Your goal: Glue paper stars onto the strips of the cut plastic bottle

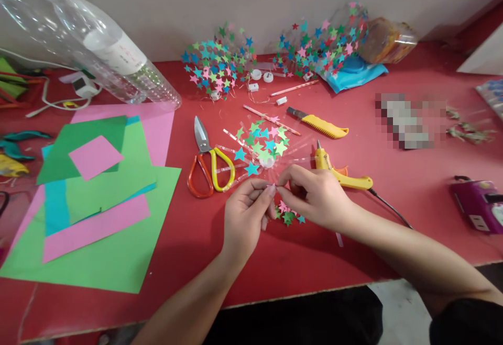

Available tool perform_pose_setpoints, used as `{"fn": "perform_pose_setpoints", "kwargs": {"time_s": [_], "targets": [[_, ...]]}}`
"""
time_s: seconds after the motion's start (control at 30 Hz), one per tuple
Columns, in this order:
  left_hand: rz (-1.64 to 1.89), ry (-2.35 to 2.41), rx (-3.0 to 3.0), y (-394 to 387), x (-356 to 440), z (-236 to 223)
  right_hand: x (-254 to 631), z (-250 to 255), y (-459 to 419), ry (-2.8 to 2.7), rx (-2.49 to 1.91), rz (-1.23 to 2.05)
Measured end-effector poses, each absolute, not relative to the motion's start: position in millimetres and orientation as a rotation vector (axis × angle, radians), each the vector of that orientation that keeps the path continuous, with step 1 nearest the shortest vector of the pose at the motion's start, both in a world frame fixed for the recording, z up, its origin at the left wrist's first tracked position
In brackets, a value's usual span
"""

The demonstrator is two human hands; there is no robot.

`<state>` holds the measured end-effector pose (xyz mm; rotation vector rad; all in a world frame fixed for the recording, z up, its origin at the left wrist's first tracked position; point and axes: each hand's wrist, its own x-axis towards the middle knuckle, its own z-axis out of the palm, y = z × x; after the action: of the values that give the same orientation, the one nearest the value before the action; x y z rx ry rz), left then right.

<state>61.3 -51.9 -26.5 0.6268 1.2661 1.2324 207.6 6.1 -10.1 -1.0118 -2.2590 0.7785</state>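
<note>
A small pink paper star (272, 185) is pinched between the fingertips of my left hand (245, 216) and my right hand (320, 196), which meet over the table. Just beyond them lies a cluster of clear plastic strips (230, 168) spreading from a centre, with green, blue and pink paper stars (270, 145) on it. Below my right hand sits a small pile of loose paper stars (288, 214), partly hidden by my fingers. Scissors (202, 151) with red and yellow handles lie to the left. A yellow glue gun (341, 175) rests beyond my right hand.
Coloured paper sheets (110, 248) are stacked at left, near clear plastic bottles (113, 46). Star-covered decorations (214, 65) stand along the wall. A yellow cutter (324, 125) and striped sticks (294, 88) lie behind; a purple box with sockets (477, 206) is at right.
</note>
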Motion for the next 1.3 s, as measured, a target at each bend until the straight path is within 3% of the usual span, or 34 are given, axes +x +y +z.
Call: {"fn": "perform_pose_setpoints", "kwargs": {"time_s": [1.3], "targets": [[1.212,1.302,0.669,-49.0,56.5,-28.4,210.5,-8.6,5.7,-2.301,-0.979,0.780]]}}
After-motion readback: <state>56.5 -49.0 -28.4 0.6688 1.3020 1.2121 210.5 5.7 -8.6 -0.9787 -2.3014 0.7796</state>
